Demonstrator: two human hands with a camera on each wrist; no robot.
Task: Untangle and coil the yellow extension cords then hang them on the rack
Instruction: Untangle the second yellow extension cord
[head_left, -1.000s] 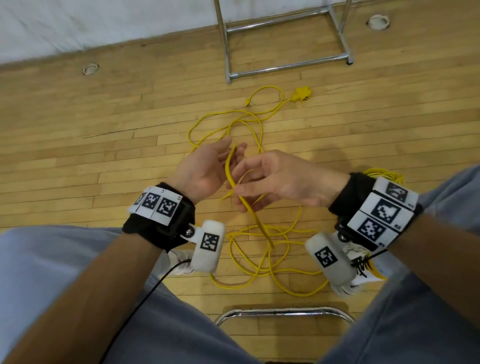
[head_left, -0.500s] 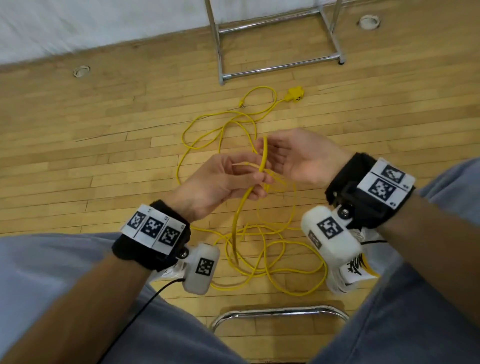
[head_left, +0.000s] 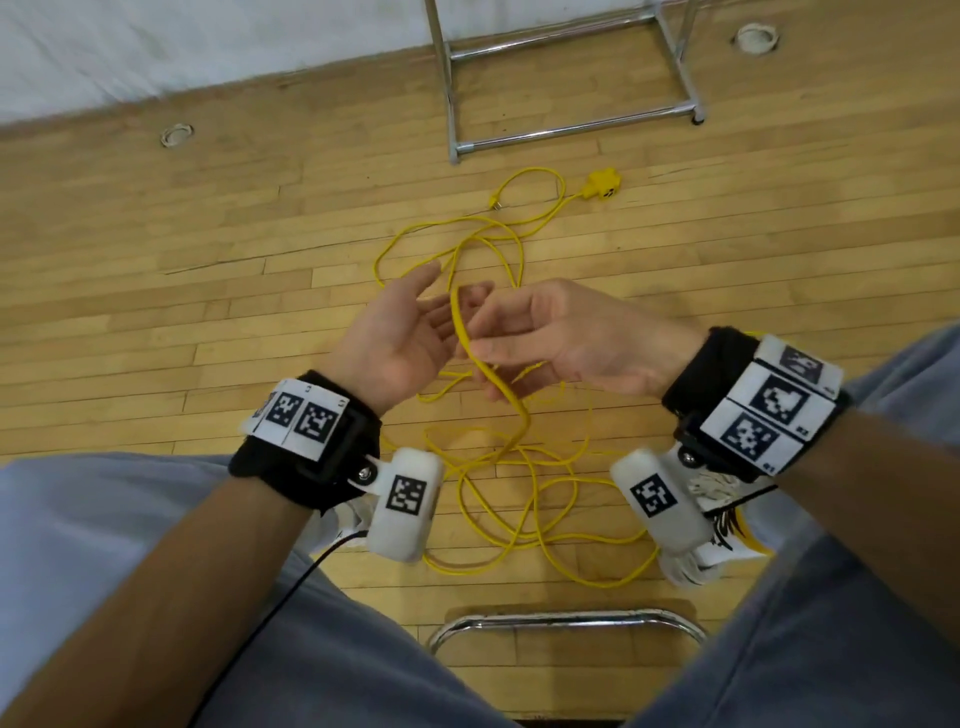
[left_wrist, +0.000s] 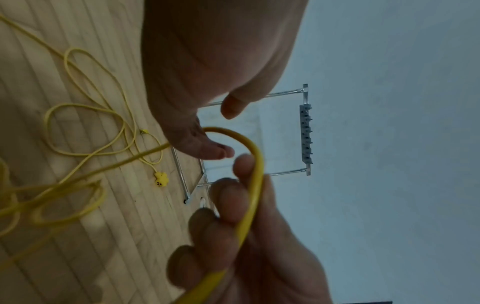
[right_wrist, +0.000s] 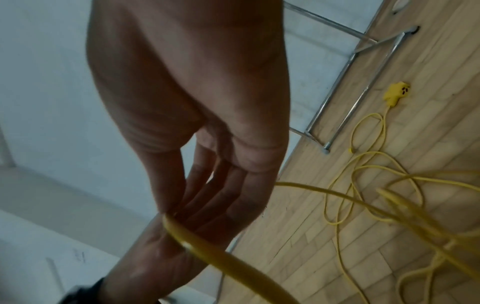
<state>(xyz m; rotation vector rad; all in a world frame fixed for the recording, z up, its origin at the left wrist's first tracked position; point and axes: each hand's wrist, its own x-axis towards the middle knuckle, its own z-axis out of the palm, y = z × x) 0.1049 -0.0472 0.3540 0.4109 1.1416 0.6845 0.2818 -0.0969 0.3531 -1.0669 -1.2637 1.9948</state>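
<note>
A yellow extension cord (head_left: 540, 525) lies in loose tangled loops on the wooden floor between my knees. Its socket end (head_left: 602, 184) rests near the chrome rack's base (head_left: 571, 126). My right hand (head_left: 493, 358) pinches a raised bend of the cord (head_left: 459, 327) between thumb and curled fingers. My left hand (head_left: 436, 312) is held palm up just left of it, fingers straight, the bend touching its fingers. In the left wrist view the cord (left_wrist: 255, 185) arches from my left fingers (left_wrist: 207, 148) onto my right fingers (left_wrist: 228, 205). In the right wrist view the cord (right_wrist: 226, 261) crosses my left palm (right_wrist: 155, 257).
The rack's hook bar (left_wrist: 306, 133) shows against the white wall. A chrome chair bar (head_left: 566, 618) sits at the floor's near edge between my legs. A white shoe (head_left: 717, 540) stands right of the cord pile. Round floor fittings (head_left: 176, 135) lie near the wall.
Half a second ago my left hand gripped the cord and my right hand was out beyond it. Now the left hand has let go and opened, and the right hand pinches the bend beside it.
</note>
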